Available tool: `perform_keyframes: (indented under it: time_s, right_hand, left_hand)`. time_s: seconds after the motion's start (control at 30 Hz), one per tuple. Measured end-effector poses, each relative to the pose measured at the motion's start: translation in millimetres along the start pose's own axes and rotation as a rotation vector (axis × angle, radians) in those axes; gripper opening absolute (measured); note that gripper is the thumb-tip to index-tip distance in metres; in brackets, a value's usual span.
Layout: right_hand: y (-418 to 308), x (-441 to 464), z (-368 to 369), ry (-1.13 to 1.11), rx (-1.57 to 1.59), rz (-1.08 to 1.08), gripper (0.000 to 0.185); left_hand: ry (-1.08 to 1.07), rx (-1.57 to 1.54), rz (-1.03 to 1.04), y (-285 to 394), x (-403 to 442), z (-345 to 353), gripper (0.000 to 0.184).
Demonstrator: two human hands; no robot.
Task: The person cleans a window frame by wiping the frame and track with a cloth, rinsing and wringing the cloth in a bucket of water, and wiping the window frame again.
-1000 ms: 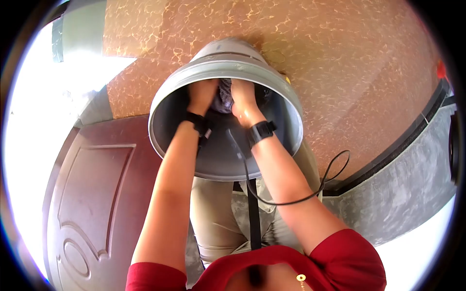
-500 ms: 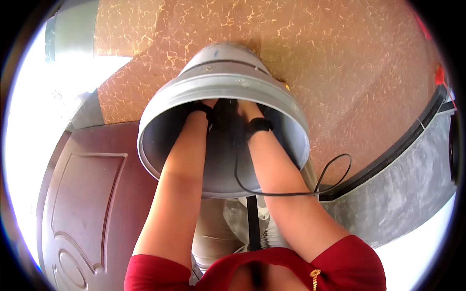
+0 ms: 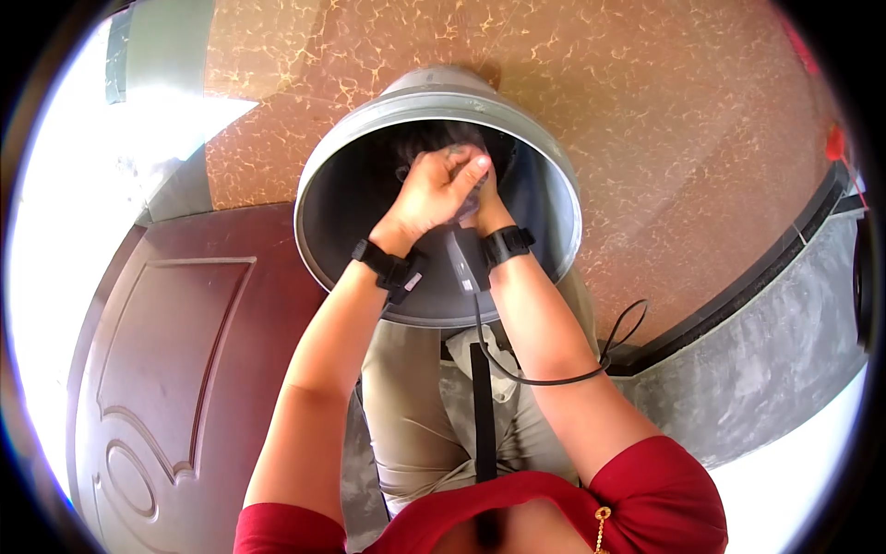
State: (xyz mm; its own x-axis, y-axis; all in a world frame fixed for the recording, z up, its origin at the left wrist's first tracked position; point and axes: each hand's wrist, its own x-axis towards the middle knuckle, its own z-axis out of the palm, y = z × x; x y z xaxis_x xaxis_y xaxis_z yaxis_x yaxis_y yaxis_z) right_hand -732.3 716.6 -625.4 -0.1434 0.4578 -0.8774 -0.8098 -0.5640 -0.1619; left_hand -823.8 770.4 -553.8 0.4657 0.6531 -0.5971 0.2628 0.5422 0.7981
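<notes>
A large grey bucket (image 3: 346, 152) is tipped with its mouth toward me. Inside the mouth, my left hand (image 3: 432, 196) is closed on a dark, wet-looking cloth (image 3: 449, 138). Close against it on the right, my right hand (image 3: 489, 196) is wrapped round the same cloth, its fingers partly hidden behind my left hand. The cloth bunches between and above the two hands. Each wrist wears a black strap with a small device, and a black cable (image 3: 544, 381) loops from the device near my right wrist.
Behind the bucket is a brown-orange surface with a veined pattern (image 3: 646, 120). A dark red panelled door (image 3: 175, 351) stands at the left. A grey curved ledge (image 3: 748, 379) with a black edge runs along the right, and a red object (image 3: 835, 143) shows at the far right.
Both hands were deep in the bucket half a second ago and have come back toward its mouth with the cloth. The bucket's rim appears slightly higher and smaller in view.
</notes>
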Motion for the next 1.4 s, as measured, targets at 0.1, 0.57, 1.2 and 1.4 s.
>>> perform_keyframes:
  time_s: [0.1,0.57,1.2,1.4]
  right_hand:
    - [5,-8,-4,-0.006,0.186,0.032,0.040]
    - [-13,-38,5,0.440,-1.025,-0.305,0.040]
    - [9,57,-63,0.228,-0.329,-0.165,0.050]
    - [-33,20,3,0.140,-0.201,-0.069,0.034]
  left_hand:
    - [0.147,0.146,0.099,3,-2,7,0.023]
    - [0.566,0.872,-0.365,-96,-3,-30,0.033]
    - [0.068,0.366,-0.049,-84,18,-13,0.048]
    - [-0.095,0.027,-0.011,-25,-10,-20,0.041]
